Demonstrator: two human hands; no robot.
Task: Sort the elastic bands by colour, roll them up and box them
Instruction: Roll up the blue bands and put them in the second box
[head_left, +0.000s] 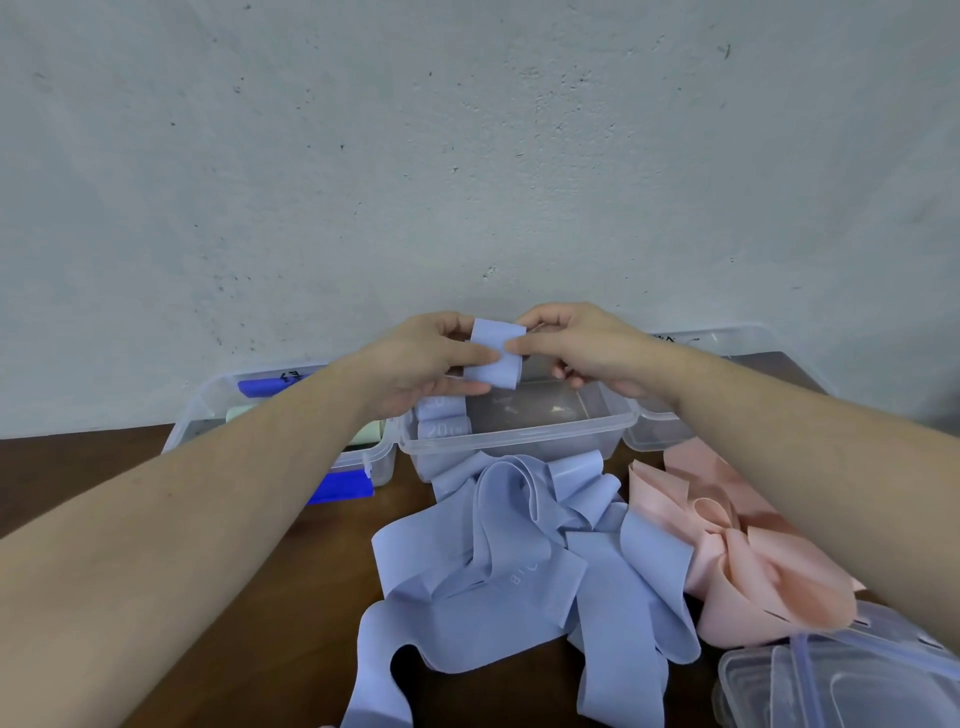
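The pale blue elastic band roll (492, 360) sits pinched between my left hand (434, 364) and right hand (582, 345), each grip tight on it, above the clear plastic middle box (511, 439), apparently ready to drop in.

A pale blue elastic band (445, 429) hanging into the clear middle box (519, 441), centre of the frame, shows "20", followed by small unclear letters. Black handwriting on the left box (218, 415) and faint lettering on the band pile (519, 577) are unreadable.
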